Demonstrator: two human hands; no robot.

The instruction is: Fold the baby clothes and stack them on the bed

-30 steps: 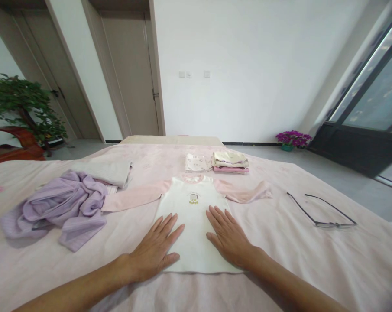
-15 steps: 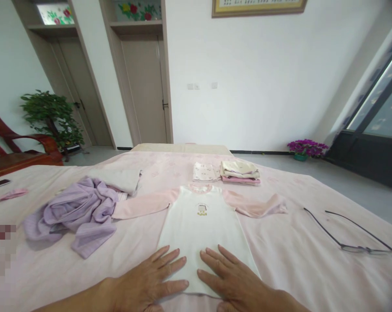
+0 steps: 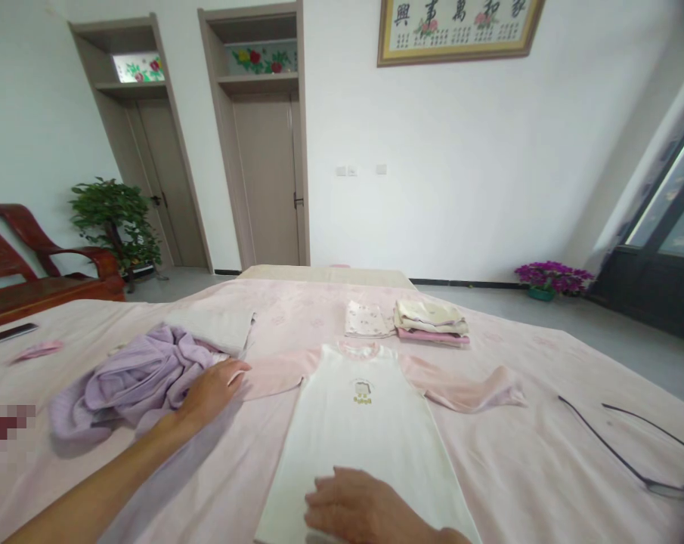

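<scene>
Left hand (image 3: pixel 212 391) has moved from the body of the shirt (image 3: pixel 369 434) to the end of 1 sleeve (image 3: pixel 282 372), fingers curled, grip unclear. Palm down, the right hand (image 3: pixel 364 505), fingers nearly straight and gripping nothing, probably steadies the shirt, spread flat on a pink sheet (image 3: pixel 537 472).

White shirt (image 3: pixel 369 442), pink sleeves (image 3: pixel 460 389) outstretched, small chest print (image 3: pixel 362 393), laid flat on pink cloth (image 3: pixel 528 461)

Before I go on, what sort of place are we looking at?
Most likely a home, perhaps its living room: a wooden seat stands at left, a leafy potted plant is near it, and framed calligraphy hangs on the white wall.
</scene>
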